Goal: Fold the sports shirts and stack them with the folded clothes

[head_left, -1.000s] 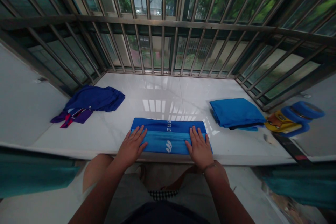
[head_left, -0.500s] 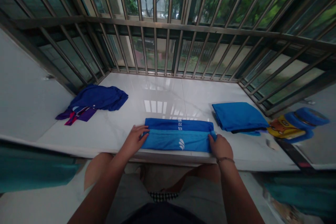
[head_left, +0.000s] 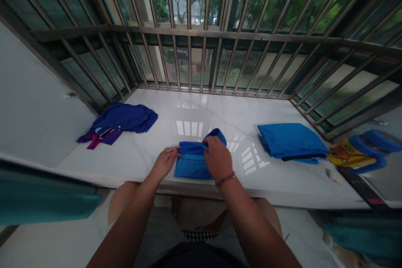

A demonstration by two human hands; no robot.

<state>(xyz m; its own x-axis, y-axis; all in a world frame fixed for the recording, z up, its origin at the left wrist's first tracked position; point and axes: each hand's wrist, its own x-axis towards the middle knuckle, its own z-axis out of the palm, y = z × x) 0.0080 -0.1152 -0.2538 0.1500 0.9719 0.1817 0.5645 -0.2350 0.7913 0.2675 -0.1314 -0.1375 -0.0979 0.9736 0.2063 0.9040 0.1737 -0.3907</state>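
Held blue cloth folding leftward, near sill edge, room rightward

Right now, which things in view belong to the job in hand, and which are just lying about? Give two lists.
In the job:
two-tone blue cloth, its raised end held by the right hand, the left hand at its left end
white sill beneath it

Lying about:
crumpled dark-blue cloth
folded blue cloth
blue-and-yellow container
black strip
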